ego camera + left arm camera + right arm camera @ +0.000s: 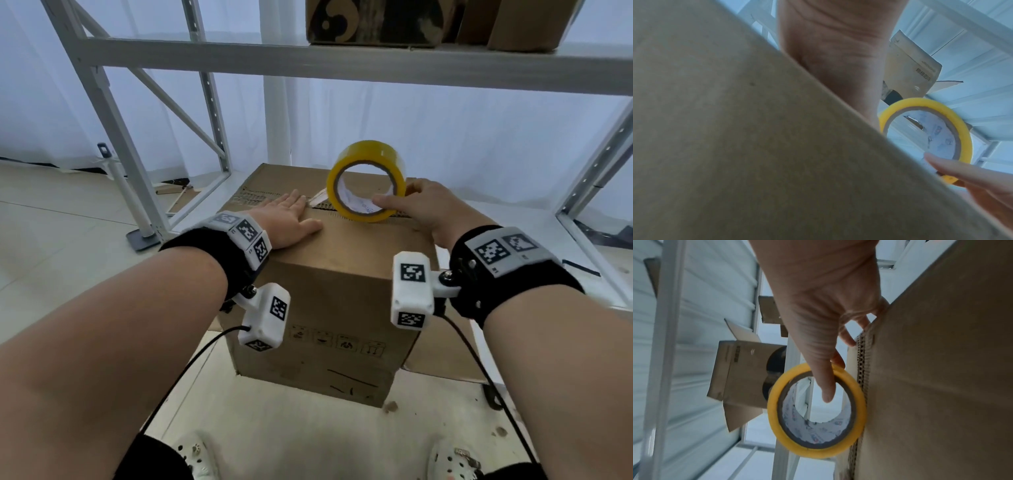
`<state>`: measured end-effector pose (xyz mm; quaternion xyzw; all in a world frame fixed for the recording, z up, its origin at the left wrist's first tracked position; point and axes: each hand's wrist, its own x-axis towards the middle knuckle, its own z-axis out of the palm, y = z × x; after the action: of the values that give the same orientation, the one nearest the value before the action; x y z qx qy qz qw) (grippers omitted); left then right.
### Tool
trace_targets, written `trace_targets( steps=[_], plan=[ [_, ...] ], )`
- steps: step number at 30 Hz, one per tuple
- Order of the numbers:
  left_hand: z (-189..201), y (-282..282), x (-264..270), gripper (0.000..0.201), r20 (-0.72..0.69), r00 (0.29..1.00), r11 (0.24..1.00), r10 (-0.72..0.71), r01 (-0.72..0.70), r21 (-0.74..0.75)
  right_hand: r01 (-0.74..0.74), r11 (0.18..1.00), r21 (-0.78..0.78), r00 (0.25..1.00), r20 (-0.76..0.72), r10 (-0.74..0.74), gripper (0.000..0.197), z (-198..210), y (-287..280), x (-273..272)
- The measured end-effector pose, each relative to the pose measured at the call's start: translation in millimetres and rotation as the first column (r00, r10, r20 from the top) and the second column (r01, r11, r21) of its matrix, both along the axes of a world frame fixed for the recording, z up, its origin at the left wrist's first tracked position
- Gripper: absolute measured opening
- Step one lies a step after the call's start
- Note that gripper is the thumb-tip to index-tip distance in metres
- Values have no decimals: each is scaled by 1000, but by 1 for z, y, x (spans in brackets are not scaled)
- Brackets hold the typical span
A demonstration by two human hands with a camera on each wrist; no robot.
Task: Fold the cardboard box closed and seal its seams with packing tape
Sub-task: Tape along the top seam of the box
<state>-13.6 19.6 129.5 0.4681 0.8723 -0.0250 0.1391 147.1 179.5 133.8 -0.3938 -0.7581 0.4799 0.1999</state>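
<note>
Two bare forearms with black wrist bands (513, 274) reaching forward, nearest to the lens, over white clogs (195, 459) on the pale floor (51, 240).

Left hand (287, 219) lying flat on top of the closed cardboard box (329, 291), fingers straight and relaxed, pressing the flap, holding nothing. Fingertips ending just at the centre seam, where a short strip of tape (318, 198) is running out from the roll.

Right hand (421, 205) holding the yellow tape roll (366, 181), standing upright on its edge on the seam. Thumb (824, 379) reaching through the core from the near side, other fingers curling behind the roll and touching the box top. Roll sitting just right of the left fingertips, close but apart from them.

Seen from the right wrist, corrugated flap edge (863, 363) showing directly beside the roll.

Grey metal shelf (342, 65) standing beyond the fingers, carrying other cartons (373, 20) above. Box itself resting on the floor, printed handling symbols (339, 342) on its near side, below both wrists.
</note>
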Motion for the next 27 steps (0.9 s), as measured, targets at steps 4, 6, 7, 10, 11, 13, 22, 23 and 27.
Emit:
trace_targets(
  steps=[4,6,7,10,11,13,22,23,27],
  plan=[
    [-8,-9,-8,72,7,999,999,45,-45,14,28,985,171,998,48,-37,70,3,-15,-20],
    [-14,-13,-10,72,15,999,998,39,-40,57,10,956,294,997,72,-33,72,7,-20,-29],
    [-17,-14,-11,72,16,999,996,30,-32,79,-15,945,327,997,71,-9,73,8,-22,-31],
    [-22,-14,-13,72,5,1000,993,26,-26,113,-65,924,376,997,59,47,70,7,-23,-36],
    [-21,-11,-13,72,4,1000,993,24,-25,111,-67,929,364,998,34,58,70,9,-24,-36],
    [-18,-6,-13,73,2,1000,994,16,-16,107,-40,945,323,997,-56,61,65,13,-26,-35],
    [-14,4,-13,72,3,1000,996,-16,16,85,-19,972,235,977,-203,68,56,19,-29,-51],
    [-14,4,-14,71,5,1000,996,-21,21,83,9,981,193,976,-217,33,53,17,-28,-53],
    [-15,2,-15,72,14,1000,997,-18,17,78,78,997,-10,933,-353,-76,49,24,-26,-52]
  ],
)
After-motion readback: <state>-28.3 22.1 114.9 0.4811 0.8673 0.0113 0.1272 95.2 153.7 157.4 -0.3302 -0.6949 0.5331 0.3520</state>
